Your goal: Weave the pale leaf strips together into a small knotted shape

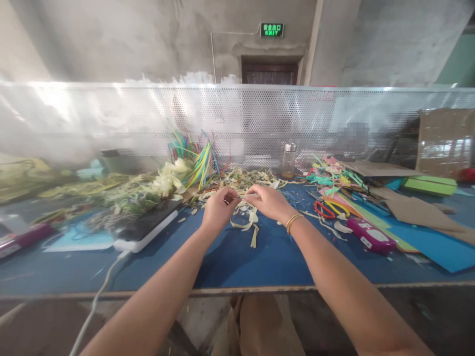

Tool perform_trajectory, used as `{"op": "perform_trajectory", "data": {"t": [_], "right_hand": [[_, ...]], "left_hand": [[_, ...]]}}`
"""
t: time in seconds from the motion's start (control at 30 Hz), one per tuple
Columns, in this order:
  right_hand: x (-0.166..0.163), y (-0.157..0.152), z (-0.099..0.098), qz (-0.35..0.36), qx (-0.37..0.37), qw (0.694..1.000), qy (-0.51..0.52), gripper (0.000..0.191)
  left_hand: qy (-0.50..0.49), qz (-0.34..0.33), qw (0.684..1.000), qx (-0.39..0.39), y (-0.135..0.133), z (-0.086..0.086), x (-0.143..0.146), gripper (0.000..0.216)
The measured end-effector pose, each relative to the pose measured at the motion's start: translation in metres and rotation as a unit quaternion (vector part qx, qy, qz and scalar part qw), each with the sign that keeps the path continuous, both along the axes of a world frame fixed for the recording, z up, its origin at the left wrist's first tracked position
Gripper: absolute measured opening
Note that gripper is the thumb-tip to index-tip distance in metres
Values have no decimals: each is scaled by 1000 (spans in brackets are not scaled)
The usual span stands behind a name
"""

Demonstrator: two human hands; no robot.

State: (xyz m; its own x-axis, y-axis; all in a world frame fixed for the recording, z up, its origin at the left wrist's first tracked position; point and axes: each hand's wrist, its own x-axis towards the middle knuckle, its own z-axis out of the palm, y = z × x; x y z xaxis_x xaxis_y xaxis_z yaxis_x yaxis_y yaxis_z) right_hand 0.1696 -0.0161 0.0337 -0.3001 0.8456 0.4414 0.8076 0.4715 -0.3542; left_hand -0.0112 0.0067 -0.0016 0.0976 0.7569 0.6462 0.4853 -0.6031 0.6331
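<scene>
Over the middle of the blue table, left hand and right hand nearly tip to tip, thumb and fingers of each drawn into a pinch, apparently on one pale sliver between them, long axis seemingly left to right, neither hand clearly nearer, exact form too small to tell. On the near side of the fingertips, loose, a pale strip, long axis near to far, closer to right hand than left. Beyond, a heap of pale scraps; farther right, a purple device.
</scene>
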Motion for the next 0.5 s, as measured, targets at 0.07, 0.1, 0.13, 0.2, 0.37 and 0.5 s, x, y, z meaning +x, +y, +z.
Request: {"op": "perform_trajectory", "data": {"t": [0.07,0.1,0.13,0.2,0.37,0.5], "right_hand": [[-1,-1,1,7,14,999,-29,37],[-1,-1,2,3,19,999,-39,39],[-2,-1,1,-7,23,999,-46,42],[-3,-1,1,-34,28,997,-55,44],[-4,2,-2,-55,25,998,-32,28],[-2,6,-4,-28,37,999,24,21]], "left_hand": [[6,2,1000,2,1,0,0,11],[8,3,1000,3,1,-1,-1,12],[9,3,1000,3,1,-1,-1,12],[10,2,1000,3,1,-1,-1,12],[11,0,1000,5,1,-1,-1,13],[0,3,1000,6,2,-1,-1,11]]}}
